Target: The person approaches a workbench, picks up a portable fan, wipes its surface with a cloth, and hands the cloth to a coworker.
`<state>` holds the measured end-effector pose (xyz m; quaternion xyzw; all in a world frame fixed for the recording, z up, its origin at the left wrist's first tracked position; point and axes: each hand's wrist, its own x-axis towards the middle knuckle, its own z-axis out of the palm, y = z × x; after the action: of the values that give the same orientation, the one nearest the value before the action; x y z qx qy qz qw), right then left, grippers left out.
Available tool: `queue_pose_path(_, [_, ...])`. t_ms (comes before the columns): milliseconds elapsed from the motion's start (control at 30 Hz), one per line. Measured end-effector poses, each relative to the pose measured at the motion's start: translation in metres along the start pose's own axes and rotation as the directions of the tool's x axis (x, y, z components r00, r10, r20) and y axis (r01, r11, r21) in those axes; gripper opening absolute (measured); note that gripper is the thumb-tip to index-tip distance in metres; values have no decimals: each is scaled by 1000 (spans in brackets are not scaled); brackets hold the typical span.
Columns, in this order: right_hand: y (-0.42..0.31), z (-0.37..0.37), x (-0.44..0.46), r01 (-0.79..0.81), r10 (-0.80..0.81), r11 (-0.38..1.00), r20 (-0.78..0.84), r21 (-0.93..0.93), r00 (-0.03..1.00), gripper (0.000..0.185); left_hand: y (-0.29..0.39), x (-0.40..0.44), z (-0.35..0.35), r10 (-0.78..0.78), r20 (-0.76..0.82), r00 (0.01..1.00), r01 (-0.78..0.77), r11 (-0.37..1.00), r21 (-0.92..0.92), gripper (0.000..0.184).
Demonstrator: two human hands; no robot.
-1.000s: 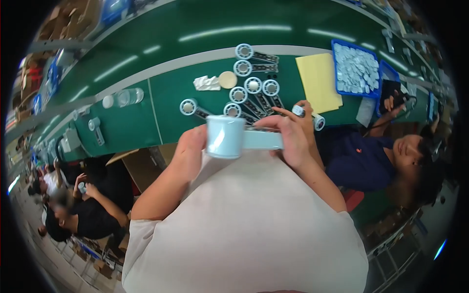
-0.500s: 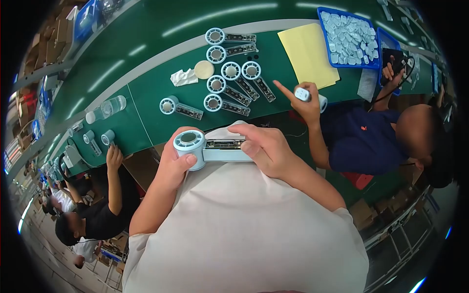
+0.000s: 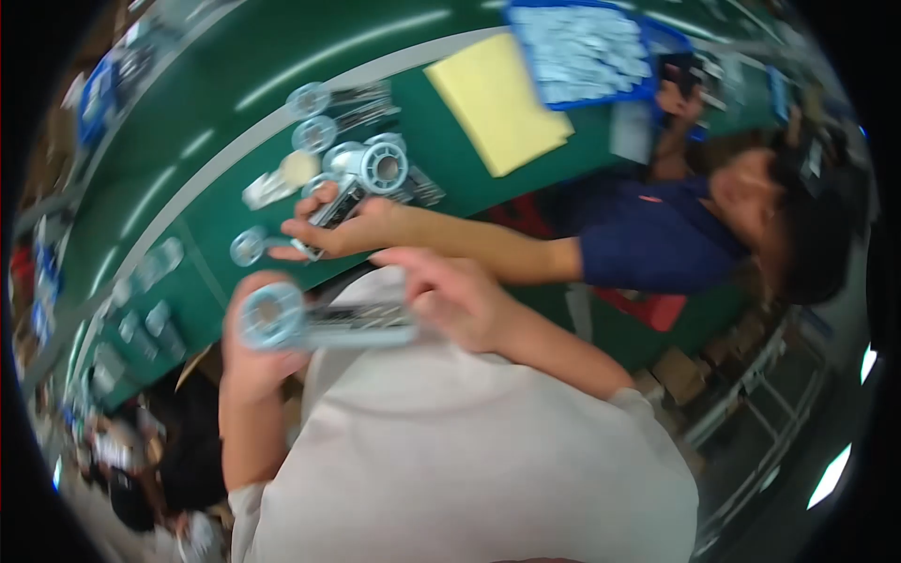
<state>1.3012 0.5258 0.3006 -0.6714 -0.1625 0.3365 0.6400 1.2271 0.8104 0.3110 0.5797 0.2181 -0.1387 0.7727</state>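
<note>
A light blue handheld fan (image 3: pixel 361 333) with an open handle, its circuit board showing, lies level before my shirt. My left hand (image 3: pixel 251 342) is wrapped round its ringed head, thumb below. At the other end, my right hand (image 3: pixel 460 305) grips the handle's tip, with the index finger reaching over it. Motion blur softens both hands. Just beyond, a co-worker's hand (image 3: pixel 347 230) holds another handheld fan (image 3: pixel 385 167) above the table.
On the green table (image 3: pixel 211 220) lie several more fans, one at the left (image 3: pixel 249 246), a cream disc (image 3: pixel 300 169), white tissue (image 3: pixel 267 190) and yellow sheets (image 3: pixel 497 103). A blue bin (image 3: pixel 537 89) holds pale parts. The co-worker's arm (image 3: pixel 488 246) crosses in from the right.
My view has swung, so the table things sit further left. The co-worker's arm has reached across, bringing a fan over the others. My hands still hold the same fan.
</note>
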Motion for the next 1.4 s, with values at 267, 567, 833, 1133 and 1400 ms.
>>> queue_pose_path(267, [-3, -16, -3, 57, -58, 997, -28, -47, 998, 37, 116, -36, -39, 615, 123, 779, -484, 714, -506, 70])
queue_pose_path(567, [8, -13, -3, 71, -77, 996, -106, -56, 991, 37, 136, -44, -59, 630, 16, 776, -539, 677, -501, 76])
queue_pose_path(833, [3, -14, -2, -8, 18, 988, -67, 151, 998, 42, 46, -4, -23, 400, 138, 906, -375, 910, -175, 82])
queue_pose_path(1133, [7, -17, 1, -81, 84, 939, 5, 334, 996, 45, 39, -6, -4, 346, 100, 933, -360, 883, 300, 73])
queue_pose_path(1400, [4, -15, 10, 136, -136, 991, 90, 12, 987, 56, 31, 0, 32, 143, 60, 988, -155, 905, 395, 71])
